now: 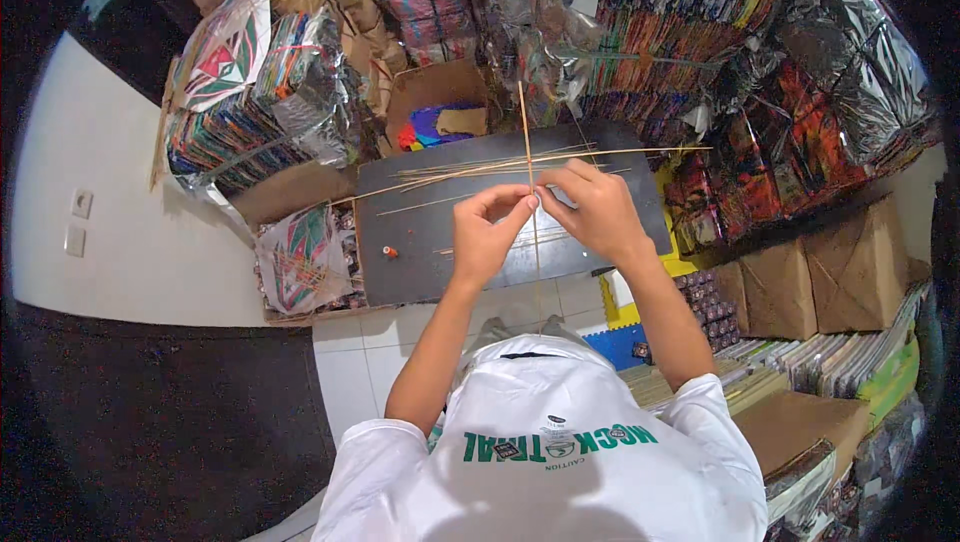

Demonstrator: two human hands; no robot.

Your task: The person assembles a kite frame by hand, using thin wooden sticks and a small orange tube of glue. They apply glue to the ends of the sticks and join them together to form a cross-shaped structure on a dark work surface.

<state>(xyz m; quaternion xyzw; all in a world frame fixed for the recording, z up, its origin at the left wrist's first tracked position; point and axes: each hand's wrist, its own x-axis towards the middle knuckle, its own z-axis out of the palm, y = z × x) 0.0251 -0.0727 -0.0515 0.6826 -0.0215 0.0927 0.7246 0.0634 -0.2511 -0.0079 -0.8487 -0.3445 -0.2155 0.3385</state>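
My left hand (pixel 487 230) and my right hand (pixel 593 206) meet over a dark board (pixel 420 242), fingertips pinched together on a thin bamboo stick (pixel 524 132) that runs upright away from me. Where the fingers meet, a second long thin stick (pixel 620 152) crosses it sideways. Several more thin sticks (pixel 450 174) lie fanned out on the board behind my hands. A small orange spool-like thing (pixel 389 252) sits on the board to the left of my left hand.
Stacks of colourful paper kites wrapped in plastic (pixel 250 92) rise on the left and along the back (pixel 700 32). Brown paper parcels (pixel 790 282) and more stacked packs (pixel 800 352) stand on the right. An open cardboard box (pixel 440 112) holds coloured paper. White floor tiles (pixel 350 342) show below the board.
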